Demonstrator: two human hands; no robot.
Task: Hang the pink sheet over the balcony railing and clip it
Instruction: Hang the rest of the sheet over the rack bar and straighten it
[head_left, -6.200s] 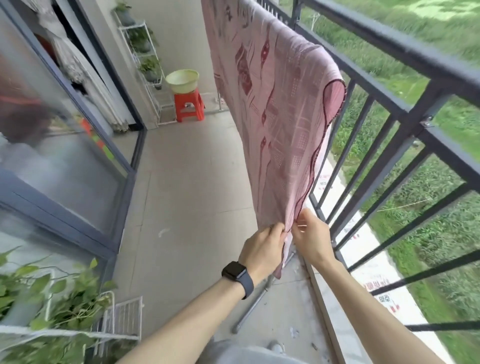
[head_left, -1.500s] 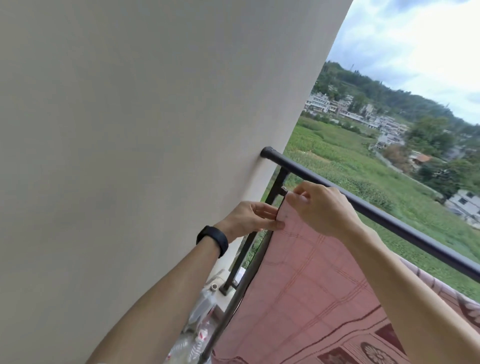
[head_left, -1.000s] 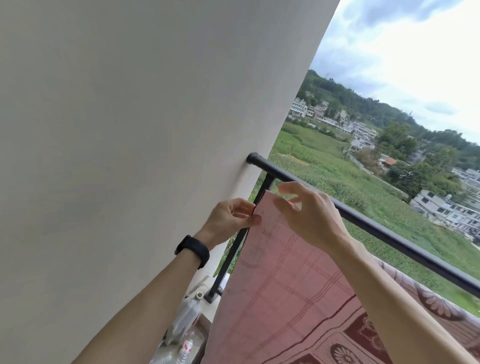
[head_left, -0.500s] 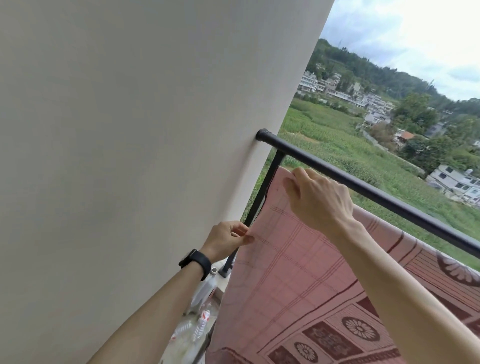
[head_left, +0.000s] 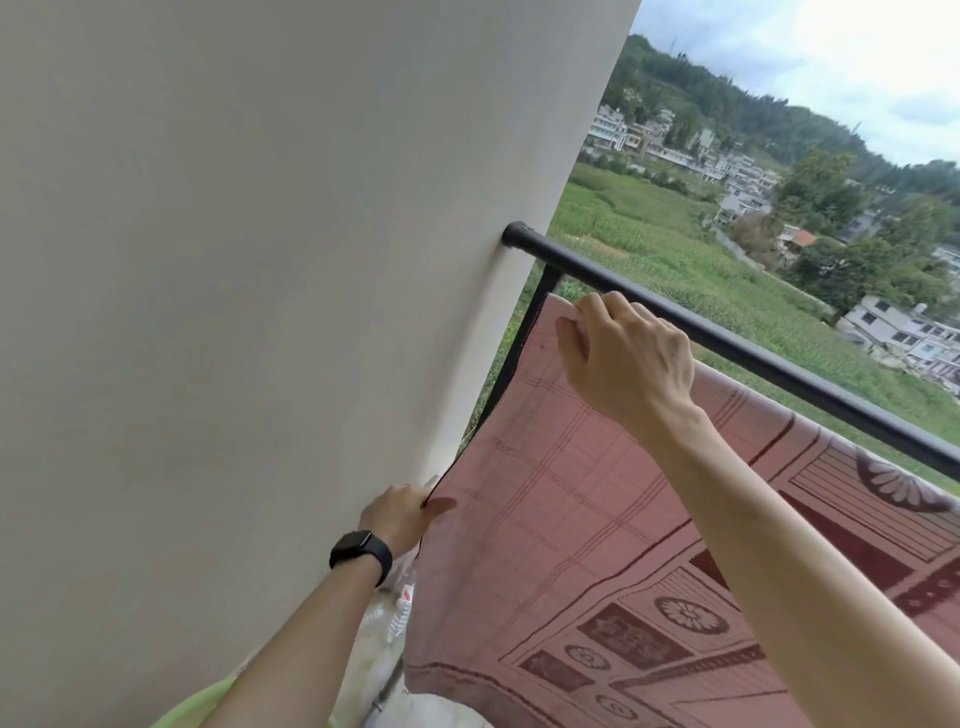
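The pink sheet (head_left: 571, 519), printed with darker grid lines, bands and flower medallions, hangs on the near side of the black balcony railing (head_left: 753, 358), its top corner raised just below the top bar near the point where the bar meets the wall (head_left: 260, 312). Farther right the sheet lies draped up against the bar. The right hand (head_left: 628, 358) pinches that top corner, fingers curled over the cloth's upper edge, just beside the rail but not clearly touching it. The left hand (head_left: 400, 514), lower and to the left, grips the sheet's dark-trimmed left edge, thumb pressed on the near face of the fabric; a black watch (head_left: 361, 553) sits on that wrist. Between the two hands the left edge runs down along a black upright of the railing. Below the left forearm lies a clear plastic bag (head_left: 389, 618) with red and white print, and a light green rim shows at the bottom left. Beyond the railing lie green fields, white houses and wooded hills under a cloudy sky.
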